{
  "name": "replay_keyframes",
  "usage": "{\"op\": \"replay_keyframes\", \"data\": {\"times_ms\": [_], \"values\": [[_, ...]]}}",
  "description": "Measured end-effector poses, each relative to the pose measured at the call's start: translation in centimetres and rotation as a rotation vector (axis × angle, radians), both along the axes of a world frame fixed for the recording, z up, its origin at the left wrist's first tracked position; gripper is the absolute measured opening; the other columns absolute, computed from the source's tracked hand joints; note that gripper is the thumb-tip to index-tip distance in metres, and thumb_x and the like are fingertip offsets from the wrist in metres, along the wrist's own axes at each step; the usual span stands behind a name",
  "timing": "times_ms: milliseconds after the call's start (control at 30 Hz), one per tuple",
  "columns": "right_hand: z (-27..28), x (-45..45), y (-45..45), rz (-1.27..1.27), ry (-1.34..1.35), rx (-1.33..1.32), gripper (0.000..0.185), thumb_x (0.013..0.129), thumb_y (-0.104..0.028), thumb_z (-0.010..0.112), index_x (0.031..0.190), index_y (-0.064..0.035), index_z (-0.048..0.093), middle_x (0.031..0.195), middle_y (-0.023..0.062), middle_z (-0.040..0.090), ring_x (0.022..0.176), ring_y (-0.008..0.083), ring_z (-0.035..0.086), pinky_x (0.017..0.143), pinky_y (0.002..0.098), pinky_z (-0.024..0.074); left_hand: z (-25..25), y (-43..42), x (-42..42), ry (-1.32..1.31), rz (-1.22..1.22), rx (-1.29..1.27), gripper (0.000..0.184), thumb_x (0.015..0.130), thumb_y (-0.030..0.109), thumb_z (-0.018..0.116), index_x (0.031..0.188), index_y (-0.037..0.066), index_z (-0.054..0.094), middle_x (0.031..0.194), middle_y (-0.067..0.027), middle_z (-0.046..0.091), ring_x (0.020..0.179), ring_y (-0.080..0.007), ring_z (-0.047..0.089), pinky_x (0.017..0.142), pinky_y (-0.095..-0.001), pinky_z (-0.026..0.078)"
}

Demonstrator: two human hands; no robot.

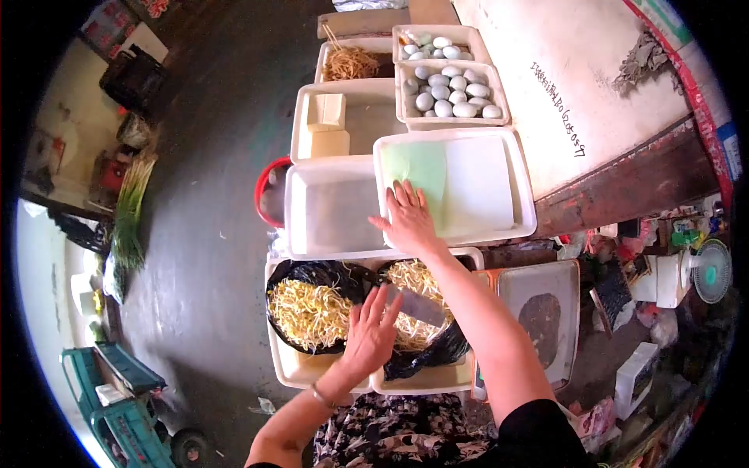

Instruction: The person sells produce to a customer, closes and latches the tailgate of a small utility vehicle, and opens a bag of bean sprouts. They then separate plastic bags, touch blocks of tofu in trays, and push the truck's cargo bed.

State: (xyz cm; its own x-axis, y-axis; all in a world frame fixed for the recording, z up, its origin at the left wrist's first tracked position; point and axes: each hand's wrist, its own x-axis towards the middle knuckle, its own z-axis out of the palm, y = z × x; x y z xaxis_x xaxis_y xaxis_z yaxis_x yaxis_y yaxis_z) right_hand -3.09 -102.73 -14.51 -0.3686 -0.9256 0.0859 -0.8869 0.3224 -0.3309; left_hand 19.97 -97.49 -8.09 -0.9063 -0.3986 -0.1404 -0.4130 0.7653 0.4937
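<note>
My right hand [409, 222] lies palm down with fingers spread on a pale green sheet [429, 164] in a white tray [524, 187]. Beside the sheet is a white surface [485, 183]. My left hand [372, 331], wearing a bracelet, is over the bean sprouts, its fingers extended and somewhat apart. A flat grey blade-like object [421, 306] lies beside its fingertips on the right heap of sprouts [416, 277]; its other end is hidden. Another heap of sprouts [310, 314] sits in black plastic to the left.
An empty-looking white tray [331, 207] adjoins on the left. Beyond are tofu blocks [326, 111], eggs [452, 92] and brown strands [351, 64] with sticks. A red-rimmed bucket [261, 191] is left of the trays. A worn tray [568, 312] and a fan [711, 271] are right.
</note>
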Motion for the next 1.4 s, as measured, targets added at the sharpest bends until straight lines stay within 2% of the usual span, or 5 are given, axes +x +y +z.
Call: {"op": "replay_keyframes", "data": {"times_ms": [333,467,733,800,1400], "values": [[7.0,8.5,7.7,-0.027,-0.002,0.175,0.057,0.09,-0.041,0.056,0.128,0.0,0.048,0.141,0.0183,0.039,0.135,0.0301,0.032,0.114,0.0481,0.0113,2.3,4.4,19.7,0.078,0.051,0.336,0.05,0.082,0.018,0.062,0.13,0.012,0.049,0.136,-0.02,0.043,0.126,-0.0374,0.041,0.096,-0.0511,0.036],[18.8,16.0,8.5,0.108,-0.742,0.482,0.035,0.088,-0.03,0.062,0.106,-0.0001,0.063,0.095,0.0117,0.067,0.092,0.0237,0.063,0.088,0.0396,0.0466,0.0,2.1,28.4,0.045,0.149,0.409,0.049,0.081,0.02,0.064,0.128,0.01,0.052,0.132,-0.0182,0.049,0.119,-0.037,0.048,0.094,-0.0525,0.04],[39.2,33.6,2.3,1.554,-1.365,-0.055,0.022,0.087,-0.018,0.059,0.076,0.001,0.062,0.066,0.0097,0.059,0.052,0.0199,0.051,0.052,0.0335,0.038,3.1,1.2,39.9,0.149,0.548,0.469,0.039,0.081,0.015,0.056,0.119,0.006,0.057,0.111,-0.0179,0.06,0.101,-0.0372,0.058,0.086,-0.0451,0.048],[43.3,38.3,1.6,1.676,-1.421,-0.074,0.045,0.09,-0.046,0.053,0.068,-0.0064,0.058,0.062,0.0042,0.054,0.048,0.0195,0.048,0.047,0.0335,0.0342,4.6,2.6,42.1,0.149,0.745,0.493,0.038,0.081,0.015,0.057,0.118,0.006,0.058,0.105,-0.0196,0.061,0.096,-0.0385,0.059,0.084,-0.0453,0.049],[42.1,60.4,1.2,2.315,-1.704,0.451,0.053,0.085,-0.058,0.057,0.075,-0.0067,0.059,0.066,0.0021,0.055,0.052,0.0179,0.049,0.057,0.0329,0.0373,4.5,21.3,51.3,0.348,1.547,0.651,0.032,0.084,0.015,0.058,0.115,0.008,0.058,0.108,-0.0201,0.061,0.106,-0.0361,0.056,0.093,-0.0435,0.044]]}}
